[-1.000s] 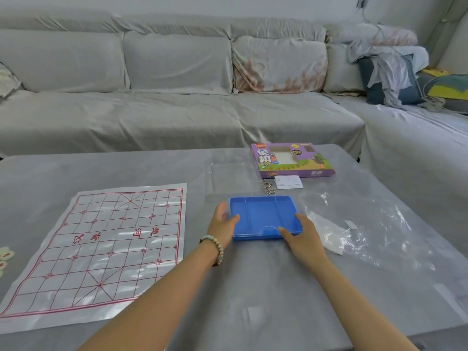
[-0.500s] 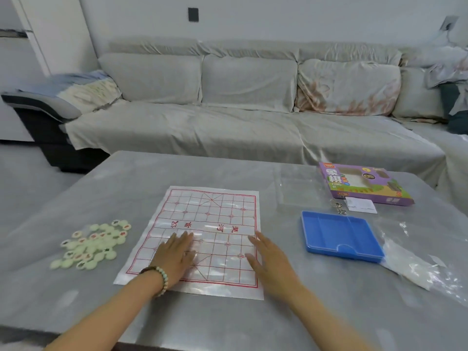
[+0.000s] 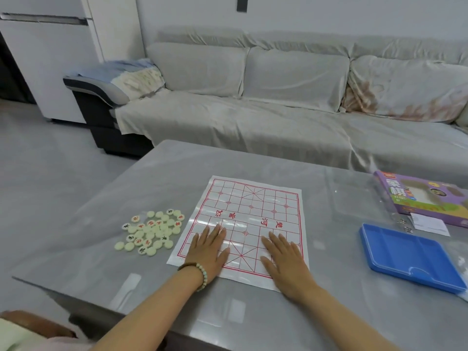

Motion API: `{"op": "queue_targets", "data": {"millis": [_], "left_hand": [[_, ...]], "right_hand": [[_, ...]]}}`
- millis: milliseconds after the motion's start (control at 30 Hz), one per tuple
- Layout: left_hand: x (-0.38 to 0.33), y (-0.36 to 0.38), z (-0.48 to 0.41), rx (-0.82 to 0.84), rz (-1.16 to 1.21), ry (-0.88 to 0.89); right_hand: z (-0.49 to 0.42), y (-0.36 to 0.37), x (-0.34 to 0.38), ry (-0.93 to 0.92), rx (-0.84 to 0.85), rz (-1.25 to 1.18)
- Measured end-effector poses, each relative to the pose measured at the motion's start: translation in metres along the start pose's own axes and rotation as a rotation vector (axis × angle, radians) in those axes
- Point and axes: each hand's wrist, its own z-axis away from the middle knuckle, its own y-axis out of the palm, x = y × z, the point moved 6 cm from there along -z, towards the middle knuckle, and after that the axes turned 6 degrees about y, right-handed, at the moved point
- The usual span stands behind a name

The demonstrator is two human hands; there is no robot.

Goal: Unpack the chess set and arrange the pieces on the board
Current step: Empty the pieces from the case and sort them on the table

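Fingers (image 3: 215, 231) of the left hand (image 3: 209, 249) lie straight and close together, thumb angled out, palm down on the near left part of a thin xiangqi board sheet (image 3: 250, 211). The right hand (image 3: 283, 259) lies flat on the near right part, its fingers (image 3: 274, 239) straight and slightly fanned. Neither hand holds anything. Both appear to be pressing the glossy, red-lined sheet flat against the grey table (image 3: 164, 178), probably so it will not curl or slide under the pieces. A bead bracelet (image 3: 202, 273) circles the left wrist.

Just left of the sheet, and apart from it, the cream xiangqi pieces (image 3: 152, 230) lie in a loose heap, some showing red or black characters, some blank side up. No piece is on the board yet, so arranging looks to be the step ahead.

Well to the right sits an empty blue tray (image 3: 410, 257). Beyond it lies the purple game box (image 3: 425, 196), with a small white card (image 3: 429, 224) between them. A covered sofa (image 3: 278, 110) runs along the far side.
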Motion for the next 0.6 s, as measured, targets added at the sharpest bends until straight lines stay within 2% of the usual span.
{"op": "queue_targets", "data": {"millis": [133,233,433,600], "left_hand": [[0.026,-0.017,0.011,-0.068,0.032,-0.015],[0.075,-0.031,0.035,-0.155,-0.039,-0.133],[0.129,-0.024,0.065,-0.072,-0.116,-0.179],[0.137,-0.027,0.051,-0.117,-0.04,-0.214]], "right_hand": [[-0.006,-0.01,0.01,-0.012,-0.013,-0.039],[-0.02,-0.015,0.039,-0.092,-0.059,-0.053],[-0.059,0.005,0.125,-0.234,-0.023,0.008],[-0.076,0.026,0.152,-0.22,0.004,-0.002]]}}
